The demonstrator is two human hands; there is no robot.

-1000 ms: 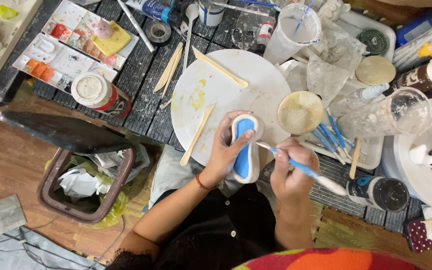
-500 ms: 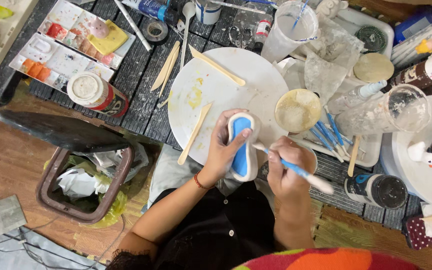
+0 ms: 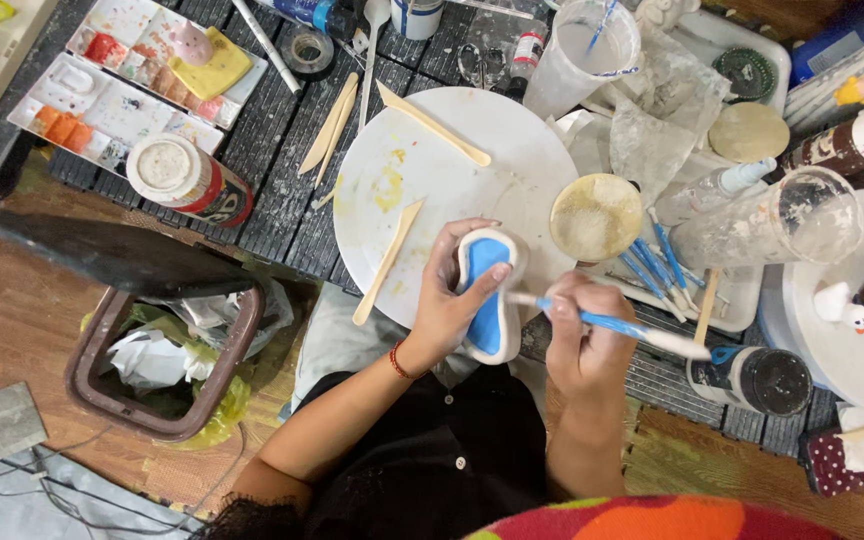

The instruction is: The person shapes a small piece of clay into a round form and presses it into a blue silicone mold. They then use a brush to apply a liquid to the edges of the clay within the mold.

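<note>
At the near edge of the round white turntable plate point(image 3: 452, 160), the left hand point(image 3: 447, 300) is clasped around a small white clay piece with a blue-painted face point(image 3: 487, 295), thumb and fingers wrapped along its left side so that the piece hangs partly over the plate's rim and partly over the person's lap. The right hand point(image 3: 577, 345) is pinched around a blue-handled paintbrush with a white end point(image 3: 617, 325); the brush lies almost level, its bristle end touching the right edge of the clay piece and its handle pointing out to the right.

Just beyond the right hand sits a shallow round dish of pale grainy stuff point(image 3: 595, 215), overlapping the plate's right rim, with a row of blue-handled brushes point(image 3: 657, 265) beside it on a white tray. A flat wooden modelling stick point(image 3: 387, 262) lies slanted on the plate just left of the left hand, and a second one point(image 3: 432, 125) lies near the plate's far edge. The middle of the plate is bare but for yellow smears.

To the right the table is crowded: a clear plastic cup point(image 3: 777, 220) on its side and a dark-lidded jar point(image 3: 752, 378) stand near the brush's handle. To the left, below the slatted table's edge, a brown waste bin with crumpled paper point(image 3: 157, 360) stands on the wooden floor, well apart from both hands.
</note>
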